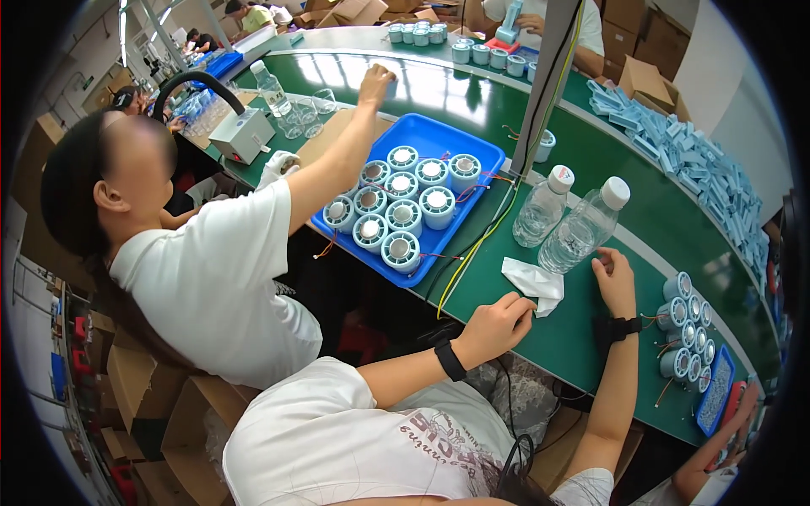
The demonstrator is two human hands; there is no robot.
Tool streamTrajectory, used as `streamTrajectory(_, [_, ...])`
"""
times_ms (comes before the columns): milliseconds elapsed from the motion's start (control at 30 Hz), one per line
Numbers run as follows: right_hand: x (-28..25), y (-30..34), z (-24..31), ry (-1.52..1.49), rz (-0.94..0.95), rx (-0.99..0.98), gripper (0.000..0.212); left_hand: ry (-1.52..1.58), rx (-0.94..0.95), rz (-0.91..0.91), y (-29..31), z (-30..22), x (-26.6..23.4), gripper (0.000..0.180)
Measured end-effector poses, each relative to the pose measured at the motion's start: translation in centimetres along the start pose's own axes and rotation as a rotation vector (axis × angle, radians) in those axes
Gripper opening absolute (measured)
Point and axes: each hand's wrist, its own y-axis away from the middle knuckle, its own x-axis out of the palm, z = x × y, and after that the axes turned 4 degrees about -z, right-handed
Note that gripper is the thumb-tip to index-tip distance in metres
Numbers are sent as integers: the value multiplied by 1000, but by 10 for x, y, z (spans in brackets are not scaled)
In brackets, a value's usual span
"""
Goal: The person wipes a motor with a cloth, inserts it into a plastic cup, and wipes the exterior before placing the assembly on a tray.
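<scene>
The wearer's white shirt fills the lower edge, both forearms leading away from it, a black band on each wrist. The left hand is over the edge of the green tabletop, fingers curled together at the near edge of a crumpled white tissue; whether its grip is clamped on the tissue I cannot tell. The tissue lies on the tabletop, between that hand and the base of the right bottle. The right hand is near this bottle, fingers bent, its grip slightly apart. The left bottle stands just beside; both are clear, with white caps.

To the right, pale blue cylinders stand grouped beside a small blue tray of tiny parts. To the left, a co-worker in white stretches an arm past a large blue tray, which holds round units with wires.

Farther off, a green belt curves across, and pale blue blocks lie heaped at the right. Beyond it, another person sits by a red stand, with cardboard boxes farther right.
</scene>
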Motion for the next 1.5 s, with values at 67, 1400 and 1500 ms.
streamTrajectory(67, [-16, -4, 16, 60, 82, -20, 20, -14, 6, 16, 0, 0, 3, 10])
streamTrajectory(1400, [-147, 41, 79, -430, 262, 43, 57, 349, -87, 176, -18, -54, -11, 41])
streamTrajectory(1500, [-145, 81, 84, -481, 300, -6, 59, 279, 128, 196, -21, -84, -10, 58])
